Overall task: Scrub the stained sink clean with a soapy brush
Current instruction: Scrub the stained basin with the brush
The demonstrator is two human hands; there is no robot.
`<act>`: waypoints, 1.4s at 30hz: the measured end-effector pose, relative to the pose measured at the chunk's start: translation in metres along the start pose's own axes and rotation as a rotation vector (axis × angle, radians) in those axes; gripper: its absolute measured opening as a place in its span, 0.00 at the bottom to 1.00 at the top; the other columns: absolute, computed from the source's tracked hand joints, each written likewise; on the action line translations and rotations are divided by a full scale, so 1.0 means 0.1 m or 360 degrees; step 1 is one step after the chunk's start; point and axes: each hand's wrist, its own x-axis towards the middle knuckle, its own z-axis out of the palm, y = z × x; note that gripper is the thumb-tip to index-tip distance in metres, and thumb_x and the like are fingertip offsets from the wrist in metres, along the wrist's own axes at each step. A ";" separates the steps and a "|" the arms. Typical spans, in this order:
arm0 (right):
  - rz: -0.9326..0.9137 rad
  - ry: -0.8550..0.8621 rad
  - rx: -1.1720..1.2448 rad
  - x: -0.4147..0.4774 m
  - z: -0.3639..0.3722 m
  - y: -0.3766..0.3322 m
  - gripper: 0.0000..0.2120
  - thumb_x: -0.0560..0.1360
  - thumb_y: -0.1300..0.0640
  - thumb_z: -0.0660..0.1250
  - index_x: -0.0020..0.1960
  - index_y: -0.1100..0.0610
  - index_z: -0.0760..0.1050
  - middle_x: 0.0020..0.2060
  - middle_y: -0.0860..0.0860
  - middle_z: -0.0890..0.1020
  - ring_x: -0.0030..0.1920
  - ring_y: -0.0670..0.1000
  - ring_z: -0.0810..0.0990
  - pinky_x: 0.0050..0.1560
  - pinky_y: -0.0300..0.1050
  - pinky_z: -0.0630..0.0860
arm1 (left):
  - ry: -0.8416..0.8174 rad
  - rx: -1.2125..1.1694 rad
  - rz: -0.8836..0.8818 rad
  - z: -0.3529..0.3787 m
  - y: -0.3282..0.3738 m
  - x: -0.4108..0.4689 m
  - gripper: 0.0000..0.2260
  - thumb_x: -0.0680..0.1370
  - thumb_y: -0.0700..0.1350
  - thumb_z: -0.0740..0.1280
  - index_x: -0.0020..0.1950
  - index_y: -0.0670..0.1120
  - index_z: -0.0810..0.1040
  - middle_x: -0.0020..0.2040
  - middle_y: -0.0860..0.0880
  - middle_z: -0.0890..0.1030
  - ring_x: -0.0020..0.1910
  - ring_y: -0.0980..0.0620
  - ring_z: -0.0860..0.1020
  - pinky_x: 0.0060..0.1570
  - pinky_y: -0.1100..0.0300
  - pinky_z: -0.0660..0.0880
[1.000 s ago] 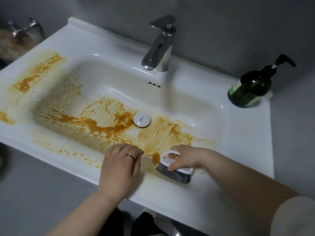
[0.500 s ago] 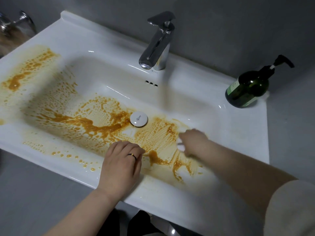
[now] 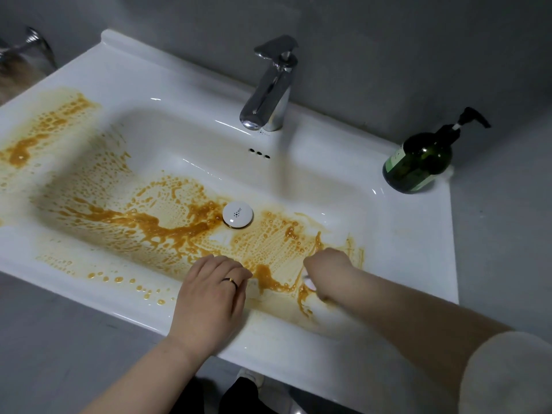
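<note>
Gripping a brush (image 3: 309, 282) of which only a blurred white sliver shows under the fist, a person's right hand (image 3: 327, 271) sits low in the basin of a white sink (image 3: 418, 234), to the right of the drain plug (image 3: 237, 214) and nearer the camera. The fingers are curled tight with the knuckles up, and the brush lies beneath the palm on the side facing the plug, its bristles hidden. The left hand (image 3: 206, 303) rests palm-down on the front rim, directly in front of the plug, holding nothing; its relaxed fingers drape over the inner edge, and a dark ring (image 3: 230, 281) sits on one of them. An orange-brown stain (image 3: 167, 222) runs left from the plug across the basin floor and up onto the deck, with thinner smears and streaks reaching right of the plug to the brush hand. Behind the plug stand three overflow holes (image 3: 259, 153) and a chrome faucet (image 3: 270, 94). A dark green pump bottle (image 3: 418, 162) stands on the deck's back corner, well to the right of the plug. A pale sleeve (image 3: 507, 375) covers the right upper arm.
</note>
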 end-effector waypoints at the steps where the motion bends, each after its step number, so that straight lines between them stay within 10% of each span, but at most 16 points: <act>1: 0.0098 0.0074 0.0027 0.06 -0.04 0.12 0.10 0.75 0.65 0.60 0.55 0.60 0.74 0.52 0.53 0.78 0.53 0.54 0.75 0.45 0.43 0.69 | -0.0005 0.0000 0.0005 0.00 0.00 0.00 0.13 0.72 0.43 0.57 0.39 0.42 0.81 0.37 0.48 0.81 0.45 0.50 0.71 0.51 0.56 0.64; 12: 0.0025 0.0490 0.0137 -0.08 0.11 0.12 0.15 0.79 0.61 0.54 0.66 0.63 0.65 0.62 0.60 0.70 0.63 0.58 0.68 0.60 0.48 0.66 | -0.0020 -0.0007 -0.0054 0.00 -0.02 -0.04 0.13 0.73 0.44 0.57 0.40 0.44 0.81 0.39 0.48 0.82 0.49 0.52 0.71 0.60 0.60 0.57; 18: -0.0073 0.0707 -0.0021 0.00 0.16 0.12 0.18 0.48 0.56 0.81 0.35 0.60 0.80 0.30 0.54 0.79 0.31 0.51 0.79 0.29 0.36 0.72 | -0.0042 -0.0026 -0.0079 0.00 -0.03 -0.03 0.13 0.72 0.44 0.57 0.40 0.44 0.81 0.39 0.49 0.82 0.50 0.52 0.71 0.60 0.61 0.56; 22: 0.0030 0.0639 0.0063 0.20 0.15 0.29 0.20 0.79 0.63 0.56 0.70 0.64 0.58 0.60 0.58 0.73 0.58 0.57 0.73 0.55 0.47 0.70 | -0.0058 -0.0026 -0.0104 0.00 -0.04 -0.03 0.13 0.73 0.44 0.57 0.40 0.44 0.81 0.39 0.49 0.82 0.50 0.52 0.72 0.61 0.61 0.56; 37: -0.0325 0.0561 0.0070 0.16 0.32 -0.01 0.25 0.75 0.69 0.57 0.72 0.63 0.56 0.67 0.60 0.67 0.66 0.60 0.68 0.62 0.52 0.69 | -0.0039 -0.0049 -0.0122 0.00 -0.03 -0.03 0.13 0.73 0.45 0.57 0.39 0.45 0.81 0.39 0.50 0.82 0.50 0.52 0.72 0.62 0.61 0.56; 42: 0.0124 0.0633 0.0182 0.43 0.13 0.32 0.15 0.79 0.64 0.56 0.65 0.62 0.64 0.59 0.57 0.73 0.58 0.56 0.74 0.53 0.47 0.72 | -0.0034 -0.0057 -0.0128 0.00 -0.03 -0.02 0.16 0.76 0.47 0.55 0.39 0.45 0.80 0.40 0.50 0.81 0.50 0.52 0.72 0.61 0.60 0.57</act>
